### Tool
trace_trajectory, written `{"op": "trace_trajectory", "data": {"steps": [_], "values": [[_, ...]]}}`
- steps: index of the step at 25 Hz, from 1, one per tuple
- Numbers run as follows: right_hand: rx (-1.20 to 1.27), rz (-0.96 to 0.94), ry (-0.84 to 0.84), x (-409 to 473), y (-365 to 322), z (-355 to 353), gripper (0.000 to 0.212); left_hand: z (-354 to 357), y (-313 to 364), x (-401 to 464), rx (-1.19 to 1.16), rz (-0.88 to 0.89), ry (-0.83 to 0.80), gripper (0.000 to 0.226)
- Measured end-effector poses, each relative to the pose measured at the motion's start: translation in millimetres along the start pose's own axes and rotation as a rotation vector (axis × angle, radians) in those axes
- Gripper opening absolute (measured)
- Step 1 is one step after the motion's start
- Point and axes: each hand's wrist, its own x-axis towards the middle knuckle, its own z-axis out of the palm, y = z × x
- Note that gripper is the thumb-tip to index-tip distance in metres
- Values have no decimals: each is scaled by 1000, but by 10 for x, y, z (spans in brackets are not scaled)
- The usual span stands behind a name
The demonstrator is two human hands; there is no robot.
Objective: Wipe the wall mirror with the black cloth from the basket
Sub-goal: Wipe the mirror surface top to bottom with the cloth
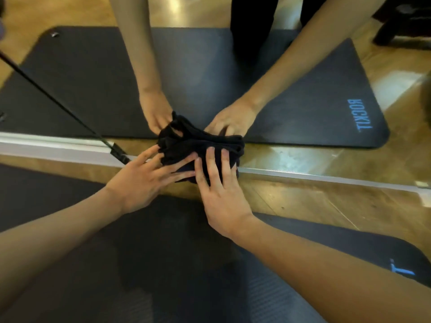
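The black cloth (184, 157) is bunched up against the bottom edge of the wall mirror (291, 73), right above its silver frame strip. My left hand (142, 180) lies on the cloth's left side with fingers spread and straight. My right hand (219, 192) presses flat on the cloth's right side, fingers extended over it. The glass reflects both hands and the cloth. No basket is in view.
A dark exercise mat (144, 264) lies under my arms on the wooden floor (314, 199), and its reflection fills the mirror. A thin black rod (58, 106) slants down to a bracket at the mirror's lower left frame.
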Motion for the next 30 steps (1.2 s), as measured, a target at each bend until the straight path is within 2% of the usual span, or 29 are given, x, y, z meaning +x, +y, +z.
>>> {"op": "trace_trajectory", "data": {"steps": [6,8,11,15,18,22,28,30], "values": [[-23,-167,-55,678,-721,-26,102,155,-530,-850,-23,-143,-141,120],[-50,-165,-52,786,-926,6,93,201,-609,-988,-36,-160,-182,120],[-115,-132,80,812,-1007,90,70,216,-568,-973,-116,-186,-148,105],[-231,-336,173,958,-801,-39,57,182,-378,-913,-303,-342,-79,82],[-181,-330,74,1067,-797,-294,54,34,-305,-768,-389,-501,-42,57],[-102,-249,-109,1036,-781,-805,46,-380,-319,-523,-585,-669,-200,38],[118,-41,-311,478,-427,-1888,62,-1614,-308,35,-1010,-898,-297,11],[157,-1,-356,232,-265,-2242,61,-1918,-267,152,-1065,-876,-336,6]]}}
